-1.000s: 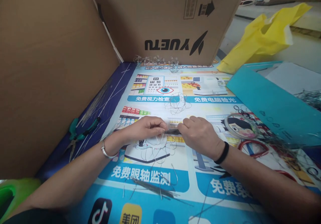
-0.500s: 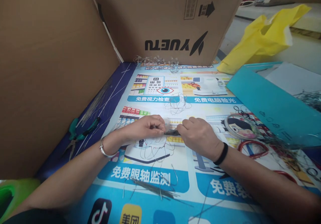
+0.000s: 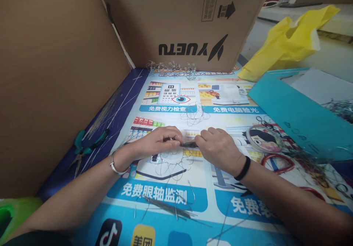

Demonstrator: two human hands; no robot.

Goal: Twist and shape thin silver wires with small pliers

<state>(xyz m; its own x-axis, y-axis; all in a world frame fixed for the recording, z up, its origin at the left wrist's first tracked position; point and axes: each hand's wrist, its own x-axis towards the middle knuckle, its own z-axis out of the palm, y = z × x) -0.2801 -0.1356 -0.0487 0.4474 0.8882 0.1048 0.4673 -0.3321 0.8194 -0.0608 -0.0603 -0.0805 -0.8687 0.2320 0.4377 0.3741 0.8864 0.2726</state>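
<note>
My left hand [image 3: 165, 140] is closed in a pinch on a looped piece of thin wire [image 3: 173, 165], which hangs below the fingers in flower-like loops over the printed sheet. From the right, my right hand [image 3: 216, 148] wraps round a dark, slim tool with a narrow tip [image 3: 189, 144]. The tip reaches the left thumb and fingertips, where it meets the wire. The fist hides the tool's grip, so I cannot tell its exact kind. Beyond the hands lies another looped wire piece [image 3: 195, 113]. A bundle of straight wires [image 3: 168, 205] lies nearer to me.
Cardboard walls [image 3: 193, 18] stand behind and left. Teal-handled pliers [image 3: 82, 148] lie at the left, beside loose wires [image 3: 102, 115]. On the right are a round cartoon-covered case [image 3: 264, 139], a red-handled tool [image 3: 278, 163], a teal box [image 3: 292, 113] and a yellow bag [image 3: 286, 47].
The looped wire has shifted slightly to the right below my left fingers. Both hands keep nearly the same place and grip.
</note>
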